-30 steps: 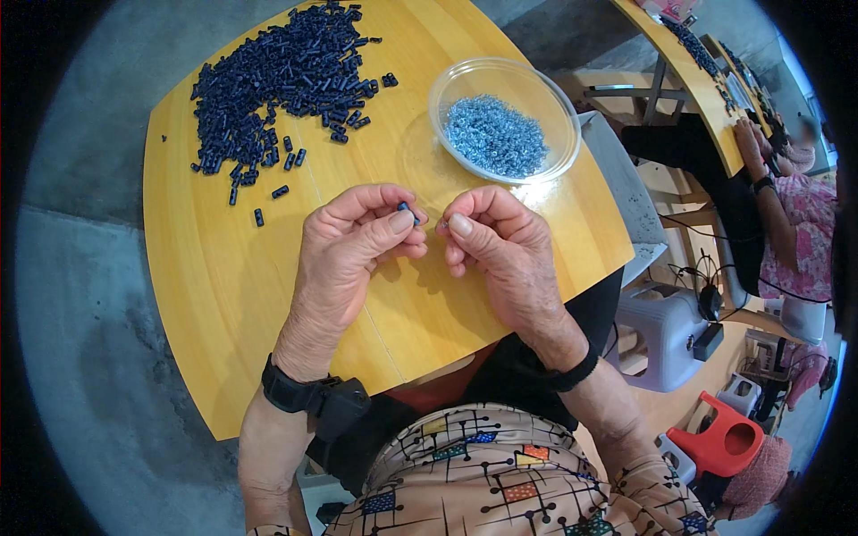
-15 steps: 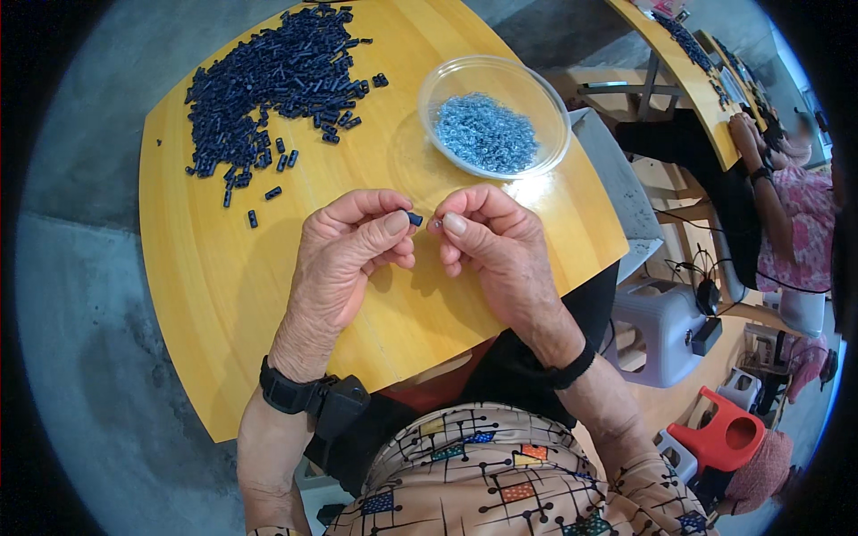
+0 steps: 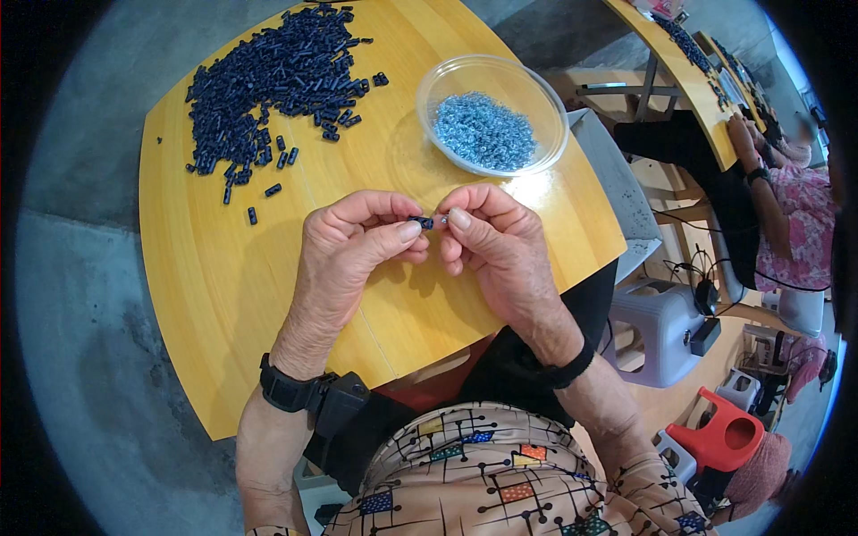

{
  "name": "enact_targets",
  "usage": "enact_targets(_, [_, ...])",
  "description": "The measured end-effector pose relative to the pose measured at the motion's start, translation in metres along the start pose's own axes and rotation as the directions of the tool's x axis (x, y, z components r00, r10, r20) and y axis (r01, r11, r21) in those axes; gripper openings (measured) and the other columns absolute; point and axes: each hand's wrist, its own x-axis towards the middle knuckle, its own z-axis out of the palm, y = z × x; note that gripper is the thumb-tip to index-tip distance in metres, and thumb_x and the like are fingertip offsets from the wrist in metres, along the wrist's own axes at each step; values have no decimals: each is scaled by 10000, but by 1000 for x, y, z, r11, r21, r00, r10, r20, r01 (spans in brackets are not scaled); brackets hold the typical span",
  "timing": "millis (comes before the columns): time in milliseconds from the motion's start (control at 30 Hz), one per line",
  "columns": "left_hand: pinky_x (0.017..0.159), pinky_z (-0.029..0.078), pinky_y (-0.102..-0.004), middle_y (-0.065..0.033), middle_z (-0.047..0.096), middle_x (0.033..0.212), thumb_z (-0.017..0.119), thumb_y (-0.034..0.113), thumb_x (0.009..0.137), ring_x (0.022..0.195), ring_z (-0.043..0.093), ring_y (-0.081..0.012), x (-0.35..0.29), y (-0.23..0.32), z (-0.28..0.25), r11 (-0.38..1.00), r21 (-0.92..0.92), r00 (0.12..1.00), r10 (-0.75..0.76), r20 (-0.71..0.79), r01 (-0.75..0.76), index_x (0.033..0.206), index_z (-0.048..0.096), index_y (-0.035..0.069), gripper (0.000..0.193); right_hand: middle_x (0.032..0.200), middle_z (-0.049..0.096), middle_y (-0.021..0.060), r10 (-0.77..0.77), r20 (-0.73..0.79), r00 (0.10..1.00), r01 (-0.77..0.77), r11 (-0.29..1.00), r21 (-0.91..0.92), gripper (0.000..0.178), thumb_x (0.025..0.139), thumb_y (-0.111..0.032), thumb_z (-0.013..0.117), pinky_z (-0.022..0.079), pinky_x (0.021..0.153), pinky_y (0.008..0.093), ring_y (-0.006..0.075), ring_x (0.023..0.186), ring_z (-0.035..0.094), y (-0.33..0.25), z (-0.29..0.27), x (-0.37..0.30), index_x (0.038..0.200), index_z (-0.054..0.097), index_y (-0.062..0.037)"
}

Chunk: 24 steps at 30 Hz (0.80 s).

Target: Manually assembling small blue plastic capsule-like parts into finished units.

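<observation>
Dark-blue piece (image 3: 423, 222): left hand (image 3: 357, 234) clamps it between thumb and finger, right hand (image 3: 496, 237) pinches a tiny shiny bit (image 3: 444, 220) just beside!

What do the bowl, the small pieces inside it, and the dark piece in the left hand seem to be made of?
Bowl: probably clear plastic, glossy; the table shows through. Small pieces: perhaps metal, shiny, glinting silvery blue. Dark piece: perhaps plastic, evenly dark; finish unclear.
</observation>
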Motion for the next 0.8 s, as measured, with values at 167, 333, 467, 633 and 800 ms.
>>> enact_targets(167, [695, 545, -244, -86, 672, 836, 652, 33, 832, 732, 656, -129, 2, -2, -3, 999, -14, 999, 45, -8, -45, 986, 646, -26, 165, 841, 641, 67, -39, -43, 998, 39, 999, -15, 105, 938, -74, 542, 496, 569, 204, 96, 662, 607, -1, 6, -5, 999, 574, 5])
enact_targets(333, [696, 532, -239, -84, 671, 835, 651, 36, 833, 728, 648, -127, 2, -2, -3, 998, -34, 998, 57, -1, -57, 995, 645, -29, 174, 858, 646, 66, -73, -27, 997, 67, 981, -184, 123, 925, -50, 552, 500, 579, 201, 92, 678, 614, -3, 1, -11, 1014, 597, 22])
enact_targets(467, [699, 528, -235, -80, 671, 841, 643, 28, 836, 728, 646, -122, 2, -3, -3, 999, 10, 998, 52, 27, -52, 1001, 644, -31, 175, 849, 641, 55, -65, -54, 996, 49, 966, -253, 137, 915, -41, 565, 497, 589, 198, 87, 687, 610, -6, 0, -12, 1026, 607, 28])
enact_targets(633, [702, 527, -230, -77, 672, 848, 640, 28, 841, 731, 644, -114, 2, -3, -2, 999, 39, 999, 32, 41, -34, 1010, 643, -34, 180, 847, 628, 55, -57, -46, 997, 42, 961, -275, 151, 919, -32, 551, 501, 592, 202, 95, 692, 614, -7, 3, -11, 1054, 573, 33])
enact_targets(800, [712, 528, -225, -75, 670, 853, 641, 37, 848, 742, 642, -110, 2, -3, -3, 997, 59, 998, 44, 40, -46, 1031, 641, -40, 199, 842, 620, 74, -50, -31, 998, 42, 975, -218, 110, 933, -39, 530, 522, 590, 217, 118, 709, 632, -8, 5, -9, 1024, 538, 21])
